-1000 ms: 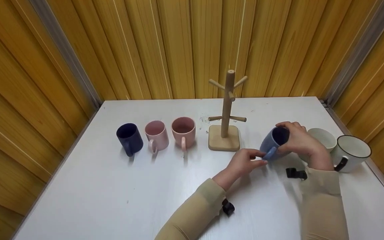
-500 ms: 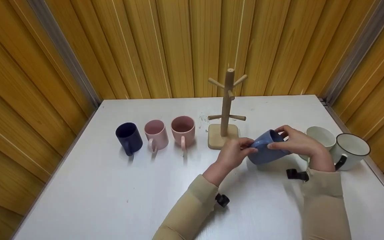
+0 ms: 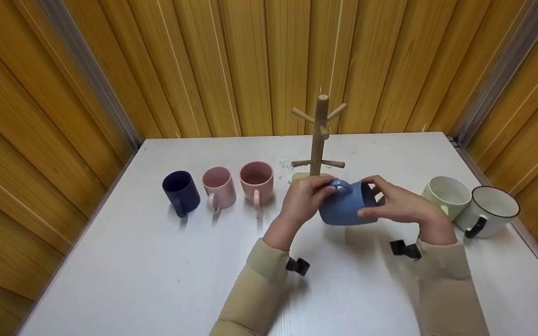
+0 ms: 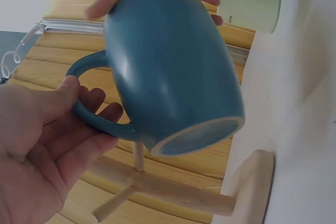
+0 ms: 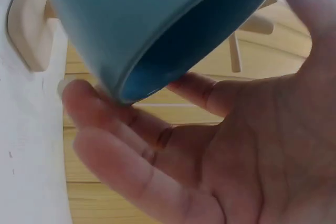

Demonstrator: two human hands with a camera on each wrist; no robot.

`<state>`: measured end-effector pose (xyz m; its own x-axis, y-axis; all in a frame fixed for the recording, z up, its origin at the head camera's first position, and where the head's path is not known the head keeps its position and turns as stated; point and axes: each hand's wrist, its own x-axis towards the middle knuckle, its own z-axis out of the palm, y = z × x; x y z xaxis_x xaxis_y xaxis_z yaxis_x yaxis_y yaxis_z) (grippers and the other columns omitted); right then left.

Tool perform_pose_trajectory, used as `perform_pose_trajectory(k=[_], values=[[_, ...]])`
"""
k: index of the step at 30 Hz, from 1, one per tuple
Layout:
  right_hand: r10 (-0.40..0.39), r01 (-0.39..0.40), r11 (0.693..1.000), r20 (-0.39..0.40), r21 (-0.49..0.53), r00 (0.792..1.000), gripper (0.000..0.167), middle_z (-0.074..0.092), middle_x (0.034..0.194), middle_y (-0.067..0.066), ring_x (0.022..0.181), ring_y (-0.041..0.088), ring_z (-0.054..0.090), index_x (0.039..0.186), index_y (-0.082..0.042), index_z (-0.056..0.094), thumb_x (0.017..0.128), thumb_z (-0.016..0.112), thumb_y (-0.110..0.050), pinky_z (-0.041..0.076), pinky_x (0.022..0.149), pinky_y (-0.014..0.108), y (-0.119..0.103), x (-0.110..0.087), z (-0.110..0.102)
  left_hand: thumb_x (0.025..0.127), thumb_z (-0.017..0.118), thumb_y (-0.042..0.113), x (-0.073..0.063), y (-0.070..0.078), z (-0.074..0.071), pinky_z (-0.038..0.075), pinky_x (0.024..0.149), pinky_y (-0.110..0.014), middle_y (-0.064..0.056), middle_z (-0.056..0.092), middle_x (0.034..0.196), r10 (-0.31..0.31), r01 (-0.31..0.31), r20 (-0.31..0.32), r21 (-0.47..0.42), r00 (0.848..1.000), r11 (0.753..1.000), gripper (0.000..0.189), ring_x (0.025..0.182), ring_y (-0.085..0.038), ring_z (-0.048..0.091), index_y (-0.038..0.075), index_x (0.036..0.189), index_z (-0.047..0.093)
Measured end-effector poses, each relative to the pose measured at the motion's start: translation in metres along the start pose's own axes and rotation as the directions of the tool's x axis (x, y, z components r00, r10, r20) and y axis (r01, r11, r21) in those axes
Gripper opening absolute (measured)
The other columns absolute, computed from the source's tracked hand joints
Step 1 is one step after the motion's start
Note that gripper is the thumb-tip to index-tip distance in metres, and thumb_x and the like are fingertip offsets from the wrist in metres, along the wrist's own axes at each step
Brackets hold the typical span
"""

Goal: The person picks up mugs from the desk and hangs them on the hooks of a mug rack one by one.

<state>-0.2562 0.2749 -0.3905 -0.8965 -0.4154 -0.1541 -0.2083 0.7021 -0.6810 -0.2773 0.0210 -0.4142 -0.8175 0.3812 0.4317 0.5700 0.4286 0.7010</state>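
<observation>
A blue mug [image 3: 346, 207] is held up on its side in front of the wooden mug rack [image 3: 317, 149], its mouth toward the right and its handle [image 3: 342, 185] on top. My left hand [image 3: 300, 200] grips that handle between thumb and curled fingers, as the left wrist view shows, where the mug's base [image 4: 202, 136] faces the rack. At the other end my right hand [image 3: 397, 203] holds the mug by its rim, thumb on the near side and fingers on the far side. The mug and left hand cover most of the rack's base.
On the left stand a navy mug [image 3: 181, 193], a light pink mug [image 3: 220, 189] and a darker pink mug [image 3: 257, 184]. A pale green mug [image 3: 446, 196] and a white mug with a dark rim [image 3: 488, 212] stand close together at right. Wood-patterned walls [image 3: 231, 70] enclose the white table [image 3: 133, 261].
Both hands have moved the blue mug left, toward the rack. It has tipped from near upright onto its side, and its handle has turned from the front to the top.
</observation>
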Motion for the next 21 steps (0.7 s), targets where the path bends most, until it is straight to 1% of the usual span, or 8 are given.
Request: perform_pose_trajectory(k=[2, 5, 8, 10, 14, 17, 20, 21], values=[[-0.09, 0.09, 0.996, -0.029, 0.006, 0.995, 0.091, 0.048, 0.144, 0.03, 0.117, 0.041, 0.061, 0.155, -0.011, 0.028, 0.087, 0.083, -0.037, 0.056, 0.093, 0.052, -0.006, -0.001, 0.004, 0.097, 0.069, 0.018, 0.0, -0.001, -0.008, 0.059, 0.091, -0.021, -0.008, 0.078, 0.115, 0.004, -0.005, -0.012, -0.014, 1.0, 1.0, 0.027, 0.104, -0.016, 0.076, 0.007, 0.121, 0.076], [-0.201, 0.204, 0.978, -0.066, 0.041, 0.977, 0.1, 0.042, 0.151, 0.028, 0.122, 0.046, 0.056, 0.155, -0.012, 0.028, 0.079, 0.091, -0.027, 0.056, 0.095, 0.058, -0.015, 0.0, 0.01, 0.097, 0.069, 0.017, -0.001, -0.003, -0.02, 0.06, 0.089, -0.023, -0.01, 0.079, 0.113, -0.012, 0.011, -0.027, -0.058, 1.0, 0.998, 0.027, 0.101, -0.017, 0.076, 0.006, 0.121, 0.076], [-0.234, 0.242, 0.968, -0.113, 0.06, 0.966, 0.097, 0.045, 0.15, 0.024, 0.121, 0.044, 0.056, 0.153, -0.01, 0.032, 0.077, 0.093, -0.023, 0.059, 0.092, 0.055, -0.023, 0.002, 0.017, 0.096, 0.071, 0.018, -0.001, -0.005, -0.031, 0.061, 0.09, -0.027, -0.009, 0.079, 0.113, -0.101, 0.094, -0.041, -0.15, 0.994, 0.984, 0.027, 0.101, -0.017, 0.077, 0.009, 0.121, 0.077], [-0.234, 0.246, 0.968, -0.157, 0.058, 0.959, 0.095, 0.049, 0.146, 0.021, 0.118, 0.04, 0.058, 0.151, -0.011, 0.036, 0.076, 0.093, -0.022, 0.061, 0.087, 0.05, -0.028, 0.005, 0.021, 0.094, 0.073, 0.02, -0.001, -0.008, -0.036, 0.061, 0.092, -0.029, -0.007, 0.08, 0.112, -0.174, 0.16, -0.057, -0.187, 0.983, 0.969, 0.026, 0.103, -0.017, 0.077, 0.012, 0.119, 0.078], [-0.232, 0.252, 0.966, -0.242, 0.053, 0.942, 0.092, 0.054, 0.142, 0.017, 0.111, 0.035, 0.06, 0.149, -0.012, 0.042, 0.074, 0.094, -0.023, 0.061, 0.081, 0.041, -0.035, 0.014, 0.033, 0.093, 0.076, 0.03, 0.0, -0.012, -0.047, 0.061, 0.094, -0.036, -0.005, 0.08, 0.111, -0.34, 0.327, -0.059, -0.164, 0.939, 0.931, 0.03, 0.104, -0.019, 0.076, 0.014, 0.118, 0.079], [-0.221, 0.253, 0.964, -0.29, 0.077, 0.931, 0.09, 0.052, 0.144, 0.017, 0.111, 0.036, 0.06, 0.15, -0.013, 0.043, 0.076, 0.092, -0.027, 0.061, 0.08, 0.041, -0.039, 0.022, 0.042, 0.093, 0.076, 0.036, -0.001, -0.014, -0.056, 0.062, 0.092, -0.039, -0.008, 0.079, 0.111, -0.456, 0.453, -0.013, -0.089, 0.89, 0.887, 0.036, 0.101, -0.022, 0.076, 0.012, 0.119, 0.078], [-0.18, 0.228, 0.967, -0.322, 0.116, 0.929, 0.09, 0.049, 0.148, 0.018, 0.115, 0.038, 0.058, 0.152, -0.015, 0.041, 0.079, 0.09, -0.03, 0.061, 0.083, 0.044, -0.041, 0.03, 0.052, 0.094, 0.076, 0.035, -0.003, -0.02, -0.063, 0.064, 0.087, -0.041, -0.013, 0.078, 0.111, -0.527, 0.528, 0.038, -0.08, 0.849, 0.846, 0.037, 0.099, -0.026, 0.077, 0.007, 0.119, 0.077], [-0.168, 0.219, 0.968, -0.333, 0.122, 0.928, 0.09, 0.049, 0.15, 0.018, 0.117, 0.038, 0.058, 0.153, -0.015, 0.041, 0.08, 0.089, -0.032, 0.06, 0.084, 0.046, -0.042, 0.033, 0.056, 0.094, 0.076, 0.033, -0.004, -0.022, -0.065, 0.064, 0.086, -0.04, -0.014, 0.077, 0.111, -0.538, 0.541, 0.05, -0.093, 0.841, 0.836, 0.037, 0.098, -0.027, 0.077, 0.005, 0.118, 0.077]])
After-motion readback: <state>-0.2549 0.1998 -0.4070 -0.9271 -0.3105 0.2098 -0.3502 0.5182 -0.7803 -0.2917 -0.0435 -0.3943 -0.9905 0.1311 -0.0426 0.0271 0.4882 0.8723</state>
